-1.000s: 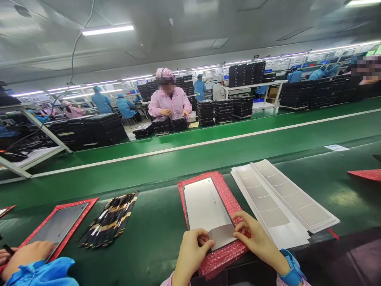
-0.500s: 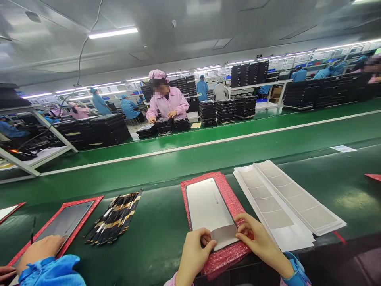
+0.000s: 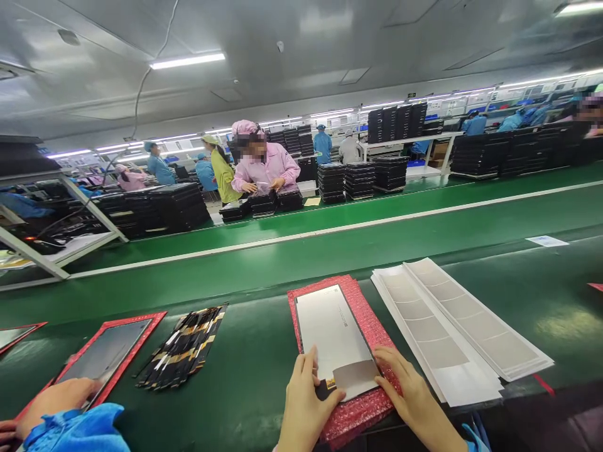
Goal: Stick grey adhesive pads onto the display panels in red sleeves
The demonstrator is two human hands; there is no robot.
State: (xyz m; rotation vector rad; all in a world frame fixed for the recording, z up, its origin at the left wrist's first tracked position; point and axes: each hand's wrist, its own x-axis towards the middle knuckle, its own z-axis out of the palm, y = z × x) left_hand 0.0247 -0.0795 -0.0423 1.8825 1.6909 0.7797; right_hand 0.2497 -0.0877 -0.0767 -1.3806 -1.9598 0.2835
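While both hands bear on its lower end, the thin rectangular pale-grey display panel (image 3: 330,329) lies flat on a red bubble-wrap pad (image 3: 360,424), with a grey film flap (image 3: 355,378) across its end. Left grip (image 3: 306,402): curled over the panel's lower left corner. Right grip (image 3: 409,386): fingers spread, touching the flap's edge; whether either pinches cannot be told. Risk: slipping fingers could crease the flap or scratch the panel. Adjacent on the green table (image 3: 264,358): stacked white sheets with grey rectangles (image 3: 436,329); black-and-gold flexible strips (image 3: 183,345).
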